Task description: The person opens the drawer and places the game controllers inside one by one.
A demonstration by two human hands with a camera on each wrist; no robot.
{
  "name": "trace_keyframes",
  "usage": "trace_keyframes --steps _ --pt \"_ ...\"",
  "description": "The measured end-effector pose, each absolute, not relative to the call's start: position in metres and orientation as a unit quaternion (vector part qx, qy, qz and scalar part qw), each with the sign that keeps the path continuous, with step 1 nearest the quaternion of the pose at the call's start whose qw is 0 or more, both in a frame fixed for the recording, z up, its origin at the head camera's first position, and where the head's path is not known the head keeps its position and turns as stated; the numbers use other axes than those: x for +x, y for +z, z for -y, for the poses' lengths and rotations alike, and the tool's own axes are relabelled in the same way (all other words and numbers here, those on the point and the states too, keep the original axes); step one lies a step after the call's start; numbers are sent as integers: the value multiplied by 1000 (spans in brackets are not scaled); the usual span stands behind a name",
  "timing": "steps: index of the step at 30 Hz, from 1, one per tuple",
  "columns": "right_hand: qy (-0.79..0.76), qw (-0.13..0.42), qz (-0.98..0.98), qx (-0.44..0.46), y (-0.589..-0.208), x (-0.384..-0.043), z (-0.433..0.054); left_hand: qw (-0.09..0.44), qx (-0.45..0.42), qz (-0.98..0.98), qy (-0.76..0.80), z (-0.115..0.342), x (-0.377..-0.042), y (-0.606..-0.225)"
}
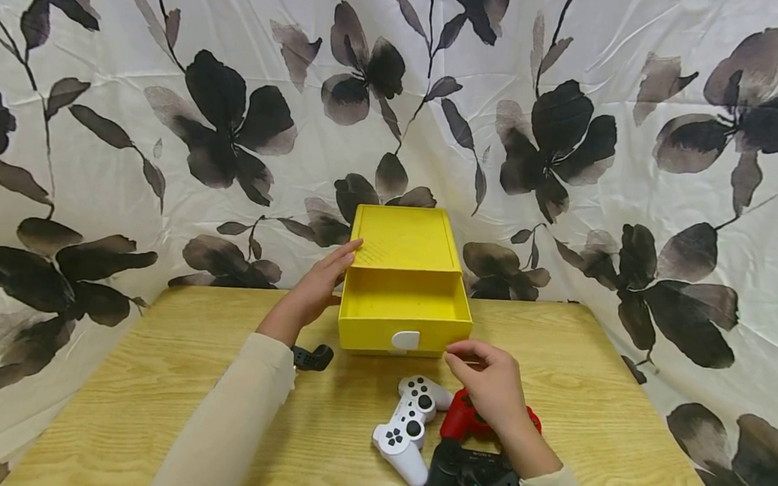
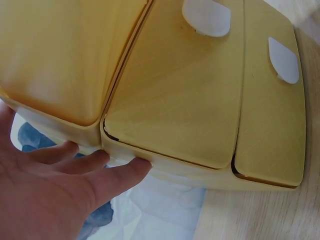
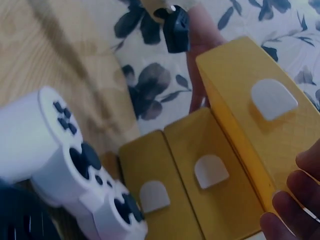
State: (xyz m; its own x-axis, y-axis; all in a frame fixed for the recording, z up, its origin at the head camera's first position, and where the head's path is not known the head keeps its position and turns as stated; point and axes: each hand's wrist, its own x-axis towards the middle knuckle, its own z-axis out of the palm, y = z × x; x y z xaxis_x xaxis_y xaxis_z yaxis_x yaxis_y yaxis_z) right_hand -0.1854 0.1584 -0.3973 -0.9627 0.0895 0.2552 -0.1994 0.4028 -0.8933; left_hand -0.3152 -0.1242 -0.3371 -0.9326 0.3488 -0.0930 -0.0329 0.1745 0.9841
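Observation:
A yellow cabinet of small drawers (image 1: 404, 236) stands against the cloth backdrop, its top drawer (image 1: 369, 333) pulled out toward me. That drawer shows a bare inside and a white tab handle (image 1: 405, 340). Along the cabinet's left side rests my left hand (image 1: 311, 294), its extended fingers (image 2: 120, 177) touching the side wall. My right hand (image 1: 488, 382) hovers at the front right corner of the drawer, fingers loosely bent and holding nothing. In the right wrist view its fingertips (image 3: 302, 187) are right by the drawer front. Two lower drawers (image 3: 187, 170) are closed.
Before the cabinet lie a white game controller (image 1: 406, 432), a red one (image 1: 460, 416) and a black one (image 1: 442, 476), the latter two partly beneath my right arm. The wooden table (image 1: 183, 379) ends at a floral cloth (image 1: 467, 90) behind and at the sides.

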Motion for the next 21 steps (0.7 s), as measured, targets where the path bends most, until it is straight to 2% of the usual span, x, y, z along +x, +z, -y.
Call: trace_keyframes --steps 11,21 --pt "487 105 866 38 -403 -181 -172 142 119 -762 621 126 -314 -336" --pt "434 37 897 67 -412 -189 -191 112 128 -777 606 128 -333 -358"
